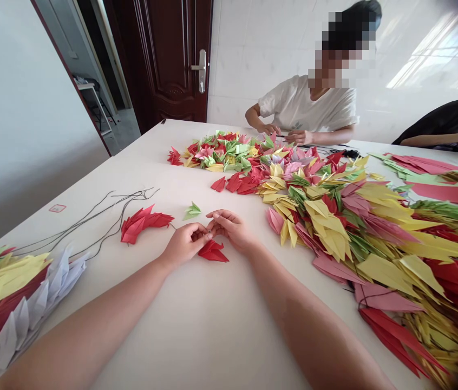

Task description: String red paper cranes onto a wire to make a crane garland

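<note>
White table (196,325), folded-paper heap (326,216), dark red door (164,59), tiled wall (249,49)

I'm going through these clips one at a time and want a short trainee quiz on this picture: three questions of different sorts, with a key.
1. Which colour is the small paper piece lying just beyond the left hand?
A) White
B) Green
C) Yellow

2. True or false: the row of white folded papers is on the person's left side.

3. What shows just below where the left hand and the right hand come together, and can you tell what they pinch?

Key:
1. B.
2. True.
3. A red folded paper; whatever they pinch is too small to make out.
</note>
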{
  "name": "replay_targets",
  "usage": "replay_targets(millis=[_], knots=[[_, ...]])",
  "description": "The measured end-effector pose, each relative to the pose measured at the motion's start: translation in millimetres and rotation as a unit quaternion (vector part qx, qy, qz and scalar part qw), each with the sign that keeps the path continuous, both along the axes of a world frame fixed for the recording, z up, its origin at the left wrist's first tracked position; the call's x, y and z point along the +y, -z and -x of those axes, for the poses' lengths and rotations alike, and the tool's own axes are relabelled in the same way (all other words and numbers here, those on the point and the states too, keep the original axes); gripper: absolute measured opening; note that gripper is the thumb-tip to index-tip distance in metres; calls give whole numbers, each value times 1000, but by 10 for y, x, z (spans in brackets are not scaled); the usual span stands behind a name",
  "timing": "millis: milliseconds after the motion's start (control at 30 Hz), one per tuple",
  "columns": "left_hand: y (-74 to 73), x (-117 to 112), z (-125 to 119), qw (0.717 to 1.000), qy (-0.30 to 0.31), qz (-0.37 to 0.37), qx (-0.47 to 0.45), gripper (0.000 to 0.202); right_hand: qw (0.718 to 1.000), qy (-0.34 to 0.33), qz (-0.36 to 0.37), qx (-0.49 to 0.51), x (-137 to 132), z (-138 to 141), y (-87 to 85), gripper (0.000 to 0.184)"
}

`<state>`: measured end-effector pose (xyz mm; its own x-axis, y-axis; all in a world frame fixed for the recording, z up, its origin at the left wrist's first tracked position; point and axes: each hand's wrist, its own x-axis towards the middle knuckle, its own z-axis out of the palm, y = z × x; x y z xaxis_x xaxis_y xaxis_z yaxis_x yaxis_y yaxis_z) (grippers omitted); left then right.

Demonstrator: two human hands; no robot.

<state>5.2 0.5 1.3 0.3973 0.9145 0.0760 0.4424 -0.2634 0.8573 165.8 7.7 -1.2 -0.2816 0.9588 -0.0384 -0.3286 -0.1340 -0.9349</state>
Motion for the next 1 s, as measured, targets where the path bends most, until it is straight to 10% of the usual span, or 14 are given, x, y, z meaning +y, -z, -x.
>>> replay_targets(millis=[1000], knots=[[0, 19, 8, 1000, -1, -31, 5, 25, 1000, 10, -7, 12, 29, -27, 25, 26]])
